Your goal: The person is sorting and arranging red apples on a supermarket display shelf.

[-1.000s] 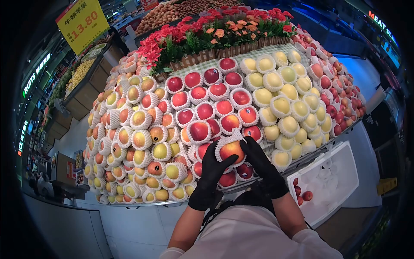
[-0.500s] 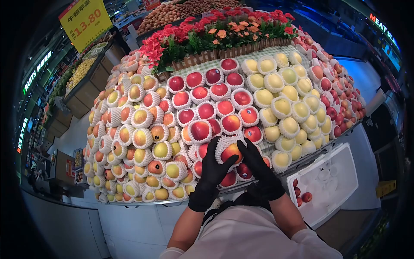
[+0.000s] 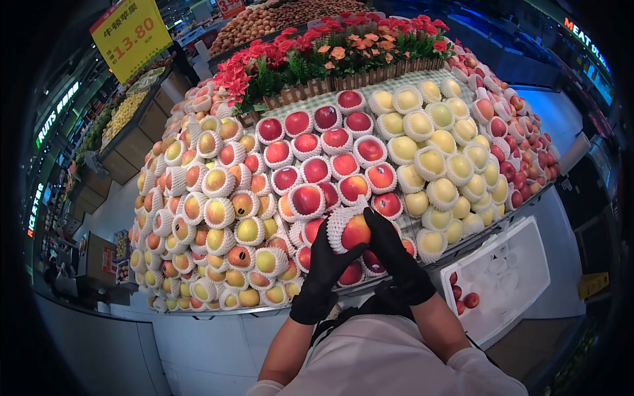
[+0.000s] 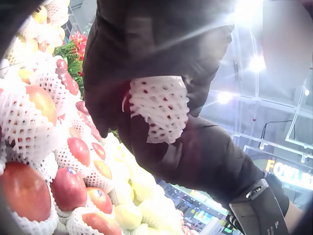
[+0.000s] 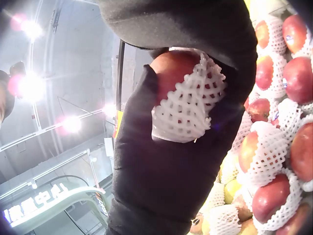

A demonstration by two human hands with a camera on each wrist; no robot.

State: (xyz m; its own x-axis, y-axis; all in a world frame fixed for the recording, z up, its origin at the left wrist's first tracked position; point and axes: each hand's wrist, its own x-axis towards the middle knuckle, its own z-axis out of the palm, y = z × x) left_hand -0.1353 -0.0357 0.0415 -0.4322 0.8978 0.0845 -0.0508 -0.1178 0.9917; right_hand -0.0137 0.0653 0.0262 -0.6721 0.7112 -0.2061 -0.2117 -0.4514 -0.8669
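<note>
In the head view a red-orange apple (image 3: 356,232) in a white foam net (image 3: 337,229) is held between two black-gloved hands above the front of the red apple rows. My left hand (image 3: 323,267) grips its left side, thumb across the front. My right hand (image 3: 394,259) holds the right side with its fingers. The left wrist view shows the netting (image 4: 159,107) between the dark gloves; the right wrist view shows the bare red skin (image 5: 176,71) beside the net (image 5: 188,105).
Netted yellow apples (image 3: 442,168) lie right of the red ones, mixed netted fruit (image 3: 214,211) left. Red and orange flowers (image 3: 337,53) stand behind. A white foam box (image 3: 535,284) with several loose apples is at the lower right.
The held apple has turned between the hands: more netting now shows on its left, and the red skin faces right. The left thumb has shifted lower across its front.
</note>
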